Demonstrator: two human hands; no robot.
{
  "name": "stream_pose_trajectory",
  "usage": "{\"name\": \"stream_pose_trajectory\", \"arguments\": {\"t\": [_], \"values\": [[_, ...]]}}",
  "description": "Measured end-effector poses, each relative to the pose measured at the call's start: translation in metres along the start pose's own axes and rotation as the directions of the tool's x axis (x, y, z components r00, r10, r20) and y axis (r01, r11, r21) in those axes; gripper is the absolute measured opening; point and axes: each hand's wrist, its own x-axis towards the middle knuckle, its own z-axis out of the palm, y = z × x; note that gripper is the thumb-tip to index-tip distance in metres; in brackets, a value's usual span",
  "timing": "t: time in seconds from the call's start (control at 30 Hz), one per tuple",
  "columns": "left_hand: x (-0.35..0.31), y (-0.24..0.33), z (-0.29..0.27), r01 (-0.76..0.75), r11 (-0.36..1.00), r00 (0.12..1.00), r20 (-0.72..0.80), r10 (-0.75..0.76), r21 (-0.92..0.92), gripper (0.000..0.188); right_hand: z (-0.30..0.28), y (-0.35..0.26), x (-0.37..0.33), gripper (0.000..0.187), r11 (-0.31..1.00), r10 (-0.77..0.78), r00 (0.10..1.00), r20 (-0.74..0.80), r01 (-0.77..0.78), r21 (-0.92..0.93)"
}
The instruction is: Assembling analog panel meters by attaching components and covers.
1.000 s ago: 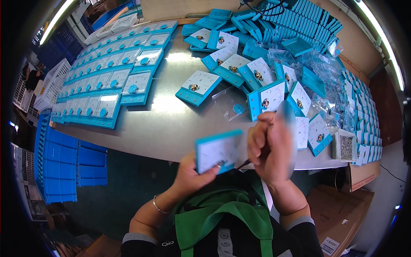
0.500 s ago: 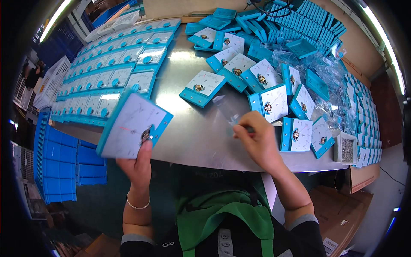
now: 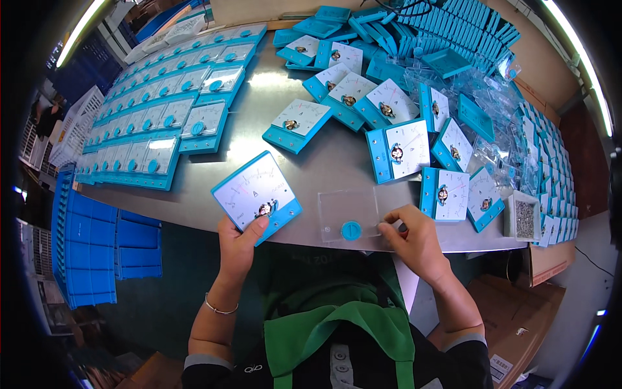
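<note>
My left hand (image 3: 241,243) grips a panel meter (image 3: 254,188) with a white dial face and a teal base. The thumb presses beside the metal movement at its lower edge, and the meter is tilted above the front of the table. My right hand (image 3: 414,241) pinches the right edge of a clear plastic cover (image 3: 337,211) with a round teal knob near its bottom. A gap separates the cover from the meter. Something small and dark shows within the curled right fingers; its kind is hidden. Several uncovered meters (image 3: 409,149) lie beyond and to the right.
Rows of covered meters (image 3: 155,120) fill the table's left. Loose clear covers (image 3: 495,136) and teal bases (image 3: 453,29) pile up at the back right. A white box of small metal parts (image 3: 522,220) stands near the right front. Blue bins (image 3: 84,240) are beside the table at left.
My left hand has brought the meter rightward and turned it. My right hand has drawn the clear cover nearer to the table's front edge, its flat side now in view.
</note>
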Motion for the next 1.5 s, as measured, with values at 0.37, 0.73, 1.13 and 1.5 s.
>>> {"name": "stream_pose_trajectory", "arguments": {"t": [0.37,0.73,1.13,1.5], "values": [[-0.002,0.003,0.029,0.187,0.955,0.980,0.116,-0.164,-0.231,0.034,0.008,-0.006,0.025,0.055,0.978,-0.167,0.967,0.191,0.187,-0.096],[-0.012,0.001,0.039,0.599,0.694,0.784,0.468,-0.407,-0.400,0.048,-0.009,-0.036,0.037,0.060,0.976,-0.072,0.995,0.070,0.055,0.212],[-0.017,-0.005,0.049,0.749,0.536,0.654,0.566,-0.502,-0.389,0.054,0.004,-0.030,0.041,0.055,0.979,-0.072,0.975,0.209,0.029,0.204],[-0.019,-0.008,0.050,0.785,0.406,0.619,0.620,-0.483,-0.468,0.059,0.003,-0.024,0.040,0.052,0.932,-0.024,0.948,0.319,-0.094,0.349]]}}
